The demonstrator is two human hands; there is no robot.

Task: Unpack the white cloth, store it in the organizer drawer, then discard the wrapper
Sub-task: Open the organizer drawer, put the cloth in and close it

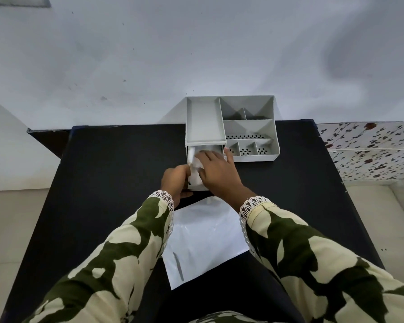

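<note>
A grey organizer (250,127) stands at the far edge of the black table (103,183). Its drawer (196,186) is pulled out toward me. Inside the drawer lies the white cloth (195,165), partly hidden. My right hand (216,173) lies flat on top of the cloth with fingers spread, thumb against the organizer's front. My left hand (176,183) grips the drawer's left front corner and touches the cloth's edge. The empty white plastic wrapper (203,241) lies flat on the table between my forearms.
The organizer's top has a long tray and several small compartments, all empty. A white wall rises right behind the table. A floral-patterned surface (369,148) sits to the right, and pale floor shows on both sides.
</note>
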